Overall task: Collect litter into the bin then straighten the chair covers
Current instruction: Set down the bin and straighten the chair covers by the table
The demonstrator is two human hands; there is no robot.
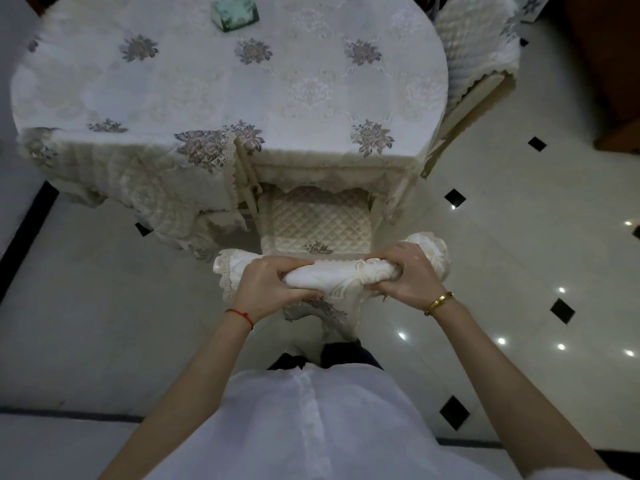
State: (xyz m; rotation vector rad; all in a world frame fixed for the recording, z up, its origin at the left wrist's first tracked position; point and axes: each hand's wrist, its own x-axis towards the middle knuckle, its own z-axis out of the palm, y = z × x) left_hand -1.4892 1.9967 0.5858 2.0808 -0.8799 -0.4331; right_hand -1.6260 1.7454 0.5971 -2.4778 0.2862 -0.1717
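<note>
Chair cover (341,277) bunched on the backrest top, both hands (265,289) (407,273) gripping it; litter phase apparently finished, straightening ongoing.

no readable text anywhere tbh, green box (235,11) on the table is too blurry to read

Open floor (104,306) is lying free on both sides — ahead, the table (225,91) is blocking passage above the tucked chair's seat cushion (317,220).
</note>
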